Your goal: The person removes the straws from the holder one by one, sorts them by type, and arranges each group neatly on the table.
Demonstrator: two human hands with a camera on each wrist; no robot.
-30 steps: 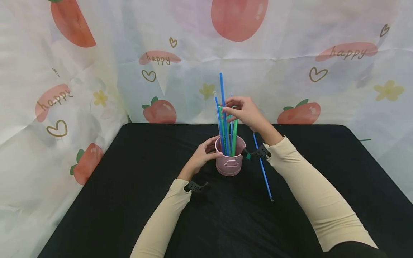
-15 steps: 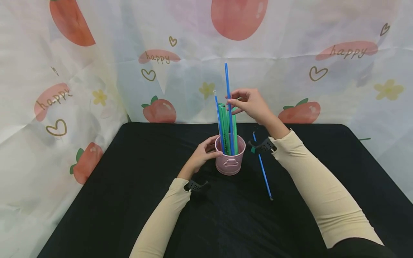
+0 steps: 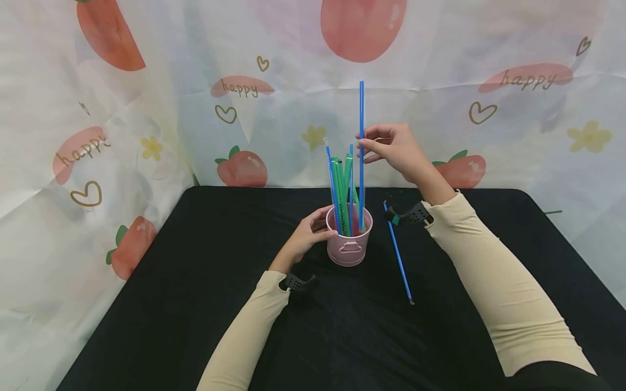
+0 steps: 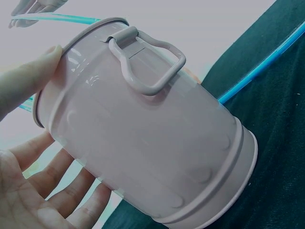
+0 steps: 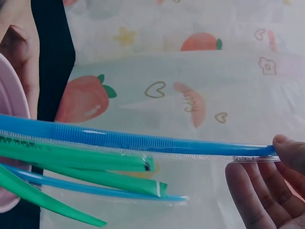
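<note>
Between thumb and fingers, my right hand (image 3: 391, 145) pinches a blue bendy straw (image 3: 361, 108) in a clear wrapper (image 5: 205, 156). The straw stands almost upright, its lower end still within the mouth of a small pink bucket (image 3: 346, 254). My left hand (image 3: 309, 234) holds the bucket at its left side, thumb at the rim and fingers along the wall (image 4: 143, 133). Several green straws (image 3: 341, 195) and a few blue ones (image 3: 330, 174) lean inside the bucket. Their lower ends are hidden by its wall.
A loose blue straw (image 3: 402, 269) lies on the black tablecloth (image 3: 220, 244) to the right of the bucket, below my right wrist. A fruit-printed curtain (image 3: 283, 125) stands behind the table and along its left side.
My right hand has risen and shifted right, drawing the blue straw upward and toward the bucket's right side. The left hand and the bucket have stayed in place.
</note>
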